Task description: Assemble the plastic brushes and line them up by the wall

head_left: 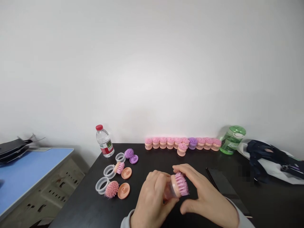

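Note:
My left hand (153, 198) is closed around a small round scrub brush (180, 185) with a peach base and a translucent part. It lies tilted on its side, its pink bristles facing right. My right hand (201, 194) is open beside the bristles, thumb and fingers spread; whether a fingertip touches the brush I cannot tell. To the left on the table lie loose parts: clear rings (102, 185), a coral bristle head (111, 189), a pink bristle head (119, 167), a purple bristle head (129, 153), peach discs (123, 190) and a purple disc (134, 159).
Along the wall stands a row of pink brushes (163, 142), including a purple one (192, 143); another pink brush (182, 149) sits in front. A water bottle (104, 142), a green jar (232, 141), a dark tablet-like slab (225, 186) and a dark bundle (268, 158) share the black table (85, 205).

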{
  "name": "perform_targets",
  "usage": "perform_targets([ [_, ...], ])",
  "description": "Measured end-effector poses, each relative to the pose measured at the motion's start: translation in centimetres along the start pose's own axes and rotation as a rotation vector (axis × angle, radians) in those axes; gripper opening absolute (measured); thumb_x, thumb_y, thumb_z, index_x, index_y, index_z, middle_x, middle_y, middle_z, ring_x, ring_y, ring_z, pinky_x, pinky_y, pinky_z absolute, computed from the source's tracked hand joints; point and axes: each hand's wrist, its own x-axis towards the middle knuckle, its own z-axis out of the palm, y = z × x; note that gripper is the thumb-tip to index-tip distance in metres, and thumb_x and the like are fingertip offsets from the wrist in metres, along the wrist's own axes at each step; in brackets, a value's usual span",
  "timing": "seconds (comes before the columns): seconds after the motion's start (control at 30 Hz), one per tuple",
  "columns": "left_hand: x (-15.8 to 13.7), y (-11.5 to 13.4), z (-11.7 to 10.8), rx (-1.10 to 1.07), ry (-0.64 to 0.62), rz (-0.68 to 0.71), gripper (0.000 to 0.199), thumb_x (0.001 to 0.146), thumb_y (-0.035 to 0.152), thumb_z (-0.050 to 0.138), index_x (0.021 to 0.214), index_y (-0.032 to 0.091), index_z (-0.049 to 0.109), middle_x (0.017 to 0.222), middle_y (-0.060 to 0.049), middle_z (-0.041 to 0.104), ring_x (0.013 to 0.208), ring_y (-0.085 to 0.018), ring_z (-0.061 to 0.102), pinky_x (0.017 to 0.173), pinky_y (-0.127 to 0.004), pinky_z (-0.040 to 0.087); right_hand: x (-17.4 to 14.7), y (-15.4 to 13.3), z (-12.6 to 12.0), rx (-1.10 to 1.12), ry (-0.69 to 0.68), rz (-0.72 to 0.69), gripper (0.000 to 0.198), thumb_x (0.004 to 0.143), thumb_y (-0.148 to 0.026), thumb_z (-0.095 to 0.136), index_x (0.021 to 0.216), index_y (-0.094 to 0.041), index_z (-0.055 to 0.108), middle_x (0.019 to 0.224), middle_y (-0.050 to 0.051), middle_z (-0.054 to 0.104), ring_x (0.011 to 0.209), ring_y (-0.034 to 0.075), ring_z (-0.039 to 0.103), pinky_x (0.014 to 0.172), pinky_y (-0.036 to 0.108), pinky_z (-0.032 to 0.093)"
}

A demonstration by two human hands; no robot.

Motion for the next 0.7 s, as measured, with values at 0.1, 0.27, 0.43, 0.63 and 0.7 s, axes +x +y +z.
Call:
perform_targets([
  [0.1, 0.0, -0.4, 0.2, 0.024, 0.024, 0.063, 0.03, 0.077, 0.012, 0.071, 0.1, 0.022, 0.056, 0.099, -0.005, 0.068, 0.085, -0.023, 0.064, 0.072, -0.037, 0.053, 0.2, -0.3, 0.2, -0.004, 0.018, -0.006, 0.037, 0.085, -0.03, 0.071, 0.12, -0.023, 0.06, 0.121, 0.009, 0.061, 0.115, 0.027, 0.057, 0.101, 0.04, 0.046],
  [0.27, 0.0, -1.2, 0.1, 0.08, 0.056, 0.112, 0.033, 0.077, 0.009, 0.069, 0.104, 0.023, 0.054, 0.104, -0.008, 0.069, 0.094, -0.025, 0.065, 0.08, -0.039, 0.054, 0.1, -0.3, 0.3, 0.003, 0.06, 0.076, 0.064, 0.074, -0.031, 0.081, 0.131, -0.025, 0.053, 0.137, 0.01, 0.054, 0.127, 0.031, 0.05, 0.107, 0.045, 0.041],
  [0.43, 0.2, -1.2, -0.2, 0.139, 0.095, 0.195, 0.033, 0.078, 0.007, 0.065, 0.105, 0.022, 0.054, 0.1, -0.007, 0.07, 0.094, -0.025, 0.066, 0.081, -0.039, 0.054, 0.4, -0.1, 0.8, 0.046, 0.095, 0.052, 0.056, 0.076, -0.029, 0.078, 0.127, -0.024, 0.055, 0.13, 0.009, 0.059, 0.123, 0.03, 0.053, 0.105, 0.044, 0.041],
  [0.63, 0.6, -1.0, -0.4, 0.183, 0.114, 0.235, 0.029, 0.081, 0.008, 0.06, 0.106, 0.021, 0.053, 0.1, -0.008, 0.072, 0.091, -0.024, 0.067, 0.079, -0.038, 0.054, 0.9, -0.2, 1.0, 0.086, 0.11, 0.107, 0.045, 0.074, -0.029, 0.079, 0.114, -0.022, 0.061, 0.117, 0.006, 0.066, 0.109, 0.028, 0.061, 0.097, 0.04, 0.046],
  [0.7, 0.6, -1.0, -0.4, 0.188, 0.12, 0.253, 0.027, 0.081, 0.008, 0.059, 0.104, 0.021, 0.054, 0.099, -0.008, 0.073, 0.09, -0.024, 0.068, 0.078, -0.038, 0.054, 1.0, -0.2, 1.1, 0.087, 0.116, 0.119, 0.061, 0.066, -0.028, 0.085, 0.121, -0.022, 0.058, 0.124, 0.007, 0.062, 0.115, 0.029, 0.057, 0.1, 0.04, 0.043],
])
